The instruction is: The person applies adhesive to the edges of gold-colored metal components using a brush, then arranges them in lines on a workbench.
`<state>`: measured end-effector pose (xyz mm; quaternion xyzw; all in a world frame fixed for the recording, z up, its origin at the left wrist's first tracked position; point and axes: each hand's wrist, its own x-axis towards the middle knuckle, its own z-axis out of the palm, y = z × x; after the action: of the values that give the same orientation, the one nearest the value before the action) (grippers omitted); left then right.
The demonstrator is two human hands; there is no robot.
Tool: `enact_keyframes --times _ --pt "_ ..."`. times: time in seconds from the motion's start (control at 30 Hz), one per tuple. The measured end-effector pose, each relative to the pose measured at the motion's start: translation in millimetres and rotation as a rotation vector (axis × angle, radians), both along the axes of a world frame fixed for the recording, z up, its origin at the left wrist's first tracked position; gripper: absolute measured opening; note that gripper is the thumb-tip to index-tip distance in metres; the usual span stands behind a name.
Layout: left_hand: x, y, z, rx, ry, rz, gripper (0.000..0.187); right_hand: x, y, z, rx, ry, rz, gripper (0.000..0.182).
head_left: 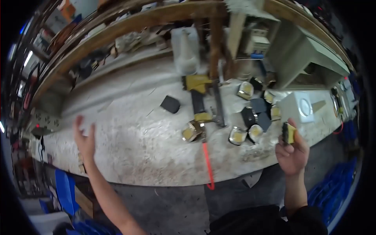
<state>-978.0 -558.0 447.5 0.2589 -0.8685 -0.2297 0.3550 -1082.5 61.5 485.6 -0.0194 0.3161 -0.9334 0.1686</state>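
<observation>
My left hand (85,141) is raised over the left part of the workbench (129,156), fingers apart and holding nothing. At the right, my right hand (293,158) grips a small black and yellow piece (289,134) between thumb and fingers, above the bench's front edge. Mid-bench lies a yellow and black staple-gun-like tool (198,101) with an orange-red hose (208,162) at its lower end. Beside it sits a small block with a yellow centre (190,132). Several similar pieces (237,136) and dark square pads (257,105) cluster between the tool and my right hand.
A lone dark pad (170,104) lies left of the tool. At the back stand a translucent container (185,51) and a grey open-fronted box (313,62). A white box (298,107) is at the right. A socket panel (46,121) sits on the far left.
</observation>
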Motion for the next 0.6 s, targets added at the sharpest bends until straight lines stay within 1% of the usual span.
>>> enact_keyframes --times 0.03,0.07,0.1,0.13,0.17,0.23,0.27,0.33,0.37,0.4,0.43,0.5,0.53,0.57,0.6 --pt "-27.8 48.2 4.7 0.23 0.051 -0.271 0.062 -0.8 -0.7 4.8 -0.017 -0.024 -0.006 0.041" --pt "-55.3 91.3 8.7 0.267 -0.047 -0.461 0.061 -2.1 -3.3 7.7 -0.041 -0.057 0.003 0.041" --pt "-79.3 128.5 5.8 0.234 -0.145 -0.587 0.061 -5.3 -6.1 9.4 -0.069 -0.091 0.022 0.04" --pt "-100.5 158.6 7.0 0.168 -0.284 -0.594 0.064 -11.2 -9.5 10.4 -0.101 -0.126 0.048 0.039" --pt "-121.3 169.9 -10.7 0.09 -0.239 -0.735 0.066 -15.9 -9.0 12.9 -0.138 -0.155 0.066 0.038" --pt "-153.4 176.6 -44.9 -0.197 -0.422 -0.774 0.067 -14.7 1.6 18.7 -0.021 -0.137 0.033 0.035" --pt "-155.6 185.6 -39.5 -0.244 -0.481 -0.707 0.061 -12.6 11.0 17.1 -0.057 -0.101 0.021 0.035" --pt "-155.0 187.8 -26.3 -0.241 -0.489 -0.617 0.054 -14.8 30.3 10.6 -0.082 -0.088 0.035 0.033" --pt "-147.4 189.0 -21.0 -0.188 -0.348 -0.567 0.052 -21.9 32.4 13.5 -0.119 -0.04 0.03 0.033" --pt "-133.0 191.9 -21.9 -0.122 -0.214 -0.53 0.05 -19.2 35.7 15.1 -0.078 -0.012 -0.005 0.033" --pt "-119.6 202.0 -17.2 0.111 -0.095 -0.463 0.053 -17.1 41.1 16.2 -0.032 -0.002 -0.04 0.033" --pt "-86.1 234.8 -7.1 0.417 0.096 -0.513 0.058 -8.8 52.2 15.7 0.083 -0.014 -0.111 0.032" --pt "-71.3 258.7 -2.7 0.427 0.078 -0.508 0.058 -4.3 55.6 19.9 0.128 0.025 -0.109 0.031" --pt "-57.2 293.3 7.5 0.458 0.167 -0.552 0.06 -2.3 57.3 28.7 0.181 0.06 -0.1 0.031" --pt "-43.7 331.6 15.9 0.499 0.252 -0.589 0.063 0.7 60.5 35.2 0.204 0.029 -0.092 0.031"
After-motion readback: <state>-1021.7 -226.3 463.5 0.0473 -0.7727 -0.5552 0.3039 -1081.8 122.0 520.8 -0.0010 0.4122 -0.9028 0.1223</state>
